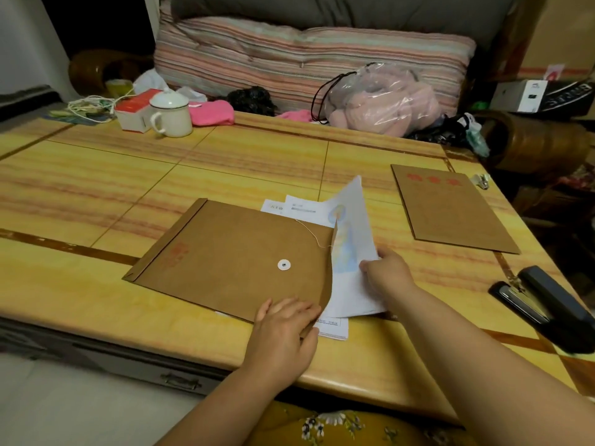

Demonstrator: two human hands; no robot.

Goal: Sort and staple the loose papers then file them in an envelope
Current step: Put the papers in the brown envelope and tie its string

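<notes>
Fingers (370, 268) of the right hand (391, 275) are pinching the near edge of a sheaf of papers (349, 252), lifting it so the far corner is standing up off the bench (96, 188). Left hand (283, 326) is lying flat, fingers straight, pressing down the near right corner of the brown envelope (231, 252), right at its open mouth. Papers are sitting just beside that mouth, partly tucked under the raised edge; whether they're actually inside yet, can't tell. More loose sheets (333, 328) are poking out under the envelope at the near and far sides.

Judging the step: feeding the stapled set into the envelope. To do it well: keep the left hand pinning the lower layer, lift the flap edge clear, lower the sheaf flatter, and lead with one corner so it isn't buckling. Watch the closing string (310, 230), it's trailing across the mouth and could snag.

Stapler (544, 304) is parked at the right edge, well apart. Second envelope (450, 207) is lying further back.
</notes>
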